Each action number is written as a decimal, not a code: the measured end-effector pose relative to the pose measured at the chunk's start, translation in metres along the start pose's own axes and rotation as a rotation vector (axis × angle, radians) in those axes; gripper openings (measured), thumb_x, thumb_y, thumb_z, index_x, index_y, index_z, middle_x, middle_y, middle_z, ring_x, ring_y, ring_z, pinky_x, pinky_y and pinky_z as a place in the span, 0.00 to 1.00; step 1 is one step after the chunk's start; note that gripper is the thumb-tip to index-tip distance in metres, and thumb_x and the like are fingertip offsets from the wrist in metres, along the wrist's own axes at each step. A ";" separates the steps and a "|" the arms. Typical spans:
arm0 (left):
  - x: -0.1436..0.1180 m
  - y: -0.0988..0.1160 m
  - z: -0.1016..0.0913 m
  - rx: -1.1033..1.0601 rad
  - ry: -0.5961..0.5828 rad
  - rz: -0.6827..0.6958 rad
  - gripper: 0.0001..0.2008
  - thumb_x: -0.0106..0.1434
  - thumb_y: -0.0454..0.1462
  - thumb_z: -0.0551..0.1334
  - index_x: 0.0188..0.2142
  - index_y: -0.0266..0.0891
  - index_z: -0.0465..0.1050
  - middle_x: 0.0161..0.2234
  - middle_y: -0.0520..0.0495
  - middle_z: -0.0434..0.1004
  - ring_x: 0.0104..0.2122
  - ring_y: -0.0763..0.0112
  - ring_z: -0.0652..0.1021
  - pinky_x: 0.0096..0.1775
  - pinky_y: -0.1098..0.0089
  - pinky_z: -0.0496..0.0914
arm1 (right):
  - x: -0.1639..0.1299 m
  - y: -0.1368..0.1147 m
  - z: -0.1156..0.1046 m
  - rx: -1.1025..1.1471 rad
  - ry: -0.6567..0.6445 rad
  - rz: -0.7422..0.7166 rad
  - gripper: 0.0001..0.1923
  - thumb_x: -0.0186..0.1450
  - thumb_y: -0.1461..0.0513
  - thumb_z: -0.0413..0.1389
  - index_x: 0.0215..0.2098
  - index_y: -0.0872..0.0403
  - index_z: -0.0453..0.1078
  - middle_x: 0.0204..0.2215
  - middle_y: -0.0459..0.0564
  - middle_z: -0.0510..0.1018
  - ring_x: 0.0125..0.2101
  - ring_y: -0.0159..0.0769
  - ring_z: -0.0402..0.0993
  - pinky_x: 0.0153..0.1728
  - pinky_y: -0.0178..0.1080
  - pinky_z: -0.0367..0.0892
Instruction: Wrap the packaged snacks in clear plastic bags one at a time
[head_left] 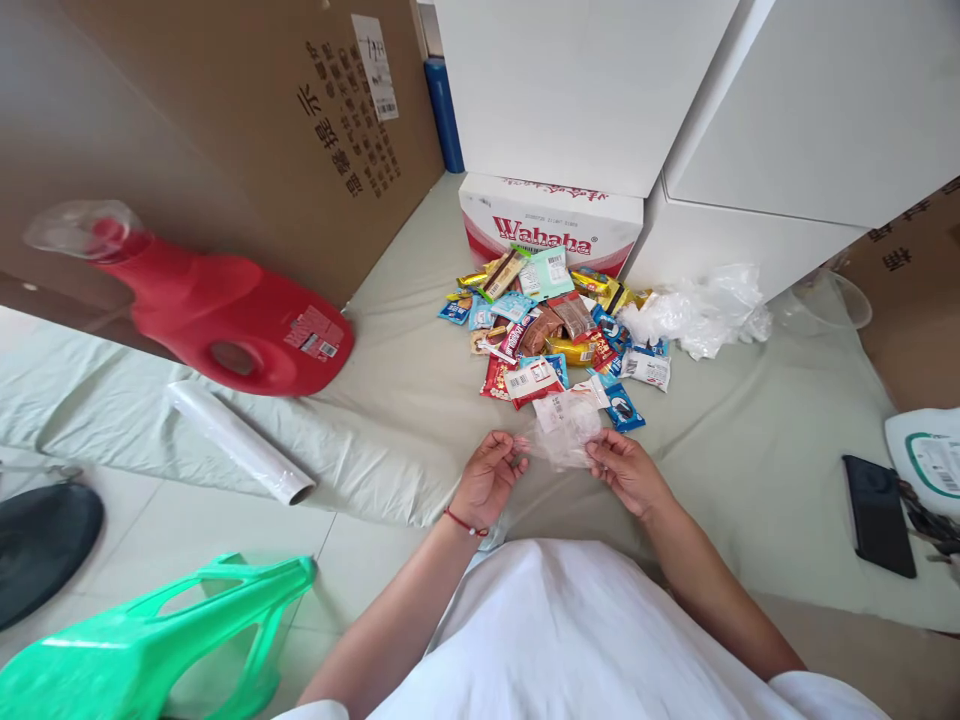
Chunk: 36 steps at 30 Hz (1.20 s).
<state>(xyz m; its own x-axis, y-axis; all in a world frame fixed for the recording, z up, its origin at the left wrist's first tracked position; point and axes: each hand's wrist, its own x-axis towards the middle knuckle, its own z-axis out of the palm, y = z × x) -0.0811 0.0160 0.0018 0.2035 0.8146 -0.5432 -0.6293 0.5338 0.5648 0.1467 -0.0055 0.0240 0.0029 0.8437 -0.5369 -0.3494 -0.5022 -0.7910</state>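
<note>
The head view is showing a person sitting on the floor, both hands working a small clear plastic bag [564,432] just in front of a heap of snack packets [559,330]. The left hand [487,478] is pinching the bag's near left edge, its fingers [516,462] curled in and closed on the film. The right hand [626,468] is gripping the opposite edge, thumb and fingers [598,450] pressed together on the plastic. The bag is hanging between the two hands, slightly crumpled, its far edge touching the nearest packets of the heap; whether anything is already inside is too hazy to tell.

Judging from this, the hands are parting the bag's mouth, so the step in hand seems to be getting it open. The next move would call for the film layers to be rubbed apart and one hand freed while the other keeps the opening.

Beyond the heap a red-and-white Wahaha carton [551,225] is standing against white cabinets. To the right of the heap a bundle of crumpled clear plastic [701,312] is lying; well to its left are a red detergent jug [225,315] and a roll of cling film [240,442]. A black phone [877,515] is resting far right of the heap.
</note>
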 end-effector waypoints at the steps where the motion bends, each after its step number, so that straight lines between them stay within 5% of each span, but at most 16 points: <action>1: -0.002 0.001 0.001 0.008 0.003 -0.013 0.18 0.52 0.41 0.76 0.32 0.40 0.68 0.39 0.47 0.79 0.39 0.69 0.78 0.38 0.69 0.72 | -0.002 0.002 -0.003 -0.002 0.017 -0.013 0.21 0.47 0.51 0.76 0.30 0.52 0.76 0.26 0.42 0.73 0.24 0.27 0.64 0.25 0.32 0.64; 7: -0.007 -0.001 0.023 0.407 0.029 0.119 0.29 0.55 0.55 0.72 0.48 0.41 0.71 0.52 0.40 0.78 0.52 0.58 0.76 0.44 0.64 0.72 | -0.011 0.004 -0.006 -0.199 0.017 -0.153 0.21 0.54 0.46 0.71 0.33 0.53 0.76 0.26 0.44 0.72 0.26 0.30 0.62 0.25 0.34 0.63; 11: 0.006 -0.008 0.034 0.710 0.122 0.344 0.20 0.55 0.51 0.73 0.35 0.39 0.74 0.34 0.48 0.77 0.36 0.68 0.76 0.37 0.69 0.68 | -0.019 0.001 -0.006 -0.339 -0.026 -0.218 0.20 0.59 0.46 0.67 0.35 0.52 0.77 0.27 0.45 0.73 0.27 0.32 0.64 0.28 0.35 0.64; 15: 0.014 -0.012 0.038 0.525 0.133 0.394 0.19 0.62 0.54 0.65 0.30 0.41 0.68 0.19 0.59 0.60 0.19 0.77 0.62 0.24 0.73 0.58 | -0.030 0.003 -0.013 -0.372 -0.099 -0.204 0.19 0.61 0.46 0.66 0.38 0.52 0.77 0.26 0.44 0.73 0.27 0.32 0.64 0.30 0.36 0.64; 21: -0.004 -0.004 0.045 0.366 -0.032 0.299 0.21 0.61 0.56 0.68 0.36 0.42 0.68 0.18 0.63 0.53 0.15 0.82 0.54 0.18 0.76 0.51 | -0.024 -0.004 -0.040 -0.077 -0.081 -0.062 0.21 0.60 0.44 0.67 0.34 0.53 0.76 0.28 0.48 0.75 0.26 0.30 0.66 0.27 0.35 0.65; 26: -0.015 0.004 0.048 0.386 -0.170 0.265 0.22 0.60 0.56 0.69 0.37 0.41 0.70 0.17 0.62 0.55 0.15 0.81 0.56 0.17 0.76 0.54 | 0.019 -0.027 -0.039 0.030 0.011 -0.294 0.16 0.55 0.52 0.72 0.38 0.49 0.79 0.32 0.45 0.76 0.28 0.29 0.66 0.29 0.32 0.65; 29: -0.019 0.005 0.047 0.423 -0.249 0.205 0.22 0.60 0.56 0.69 0.37 0.41 0.71 0.17 0.62 0.54 0.15 0.81 0.54 0.18 0.76 0.52 | 0.044 -0.041 -0.022 -0.038 -0.238 -0.396 0.23 0.57 0.56 0.72 0.50 0.43 0.78 0.39 0.45 0.78 0.31 0.29 0.65 0.31 0.32 0.65; 33: -0.022 0.006 0.041 0.492 -0.287 0.188 0.23 0.60 0.57 0.69 0.37 0.39 0.74 0.18 0.61 0.54 0.17 0.81 0.54 0.21 0.76 0.51 | 0.060 -0.055 0.001 -0.175 -0.744 -0.309 0.39 0.56 0.56 0.73 0.64 0.40 0.68 0.53 0.49 0.78 0.30 0.27 0.65 0.32 0.32 0.63; 36: -0.021 0.012 0.034 0.607 -0.203 0.313 0.22 0.62 0.56 0.67 0.37 0.38 0.77 0.19 0.58 0.59 0.19 0.80 0.58 0.23 0.75 0.54 | 0.062 -0.061 0.010 -0.248 -0.903 -0.208 0.32 0.60 0.49 0.69 0.59 0.48 0.73 0.43 0.51 0.81 0.27 0.27 0.65 0.28 0.31 0.59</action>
<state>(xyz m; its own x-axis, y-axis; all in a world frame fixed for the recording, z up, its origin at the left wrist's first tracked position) -0.0678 0.0130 0.0416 0.2542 0.9449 -0.2062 -0.1637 0.2522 0.9537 0.1585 0.0796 0.0418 -0.7168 0.6966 -0.0316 -0.2150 -0.2639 -0.9403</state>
